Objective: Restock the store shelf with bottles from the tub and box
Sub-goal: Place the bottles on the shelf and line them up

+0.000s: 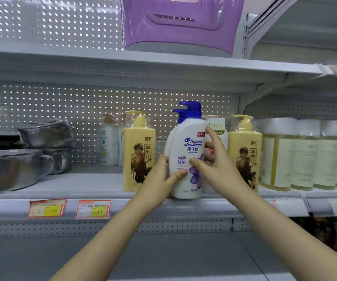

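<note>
Left hand (159,173) curls round the white pump bottle (187,142) low on its left side, thumb on the label – bottle upright at the shelf (123,201) front edge, between yellow bottles (139,151). Right hand (214,163) grips its right flank. Likely full, heavyish, slick plastic – hold the waist, not the pump

Pump bottle (187,155) between boxed bottles (138,153).

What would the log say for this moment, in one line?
shampoo bottle: upright at shelf front | left hand: grips it | right hand: grips it
</note>
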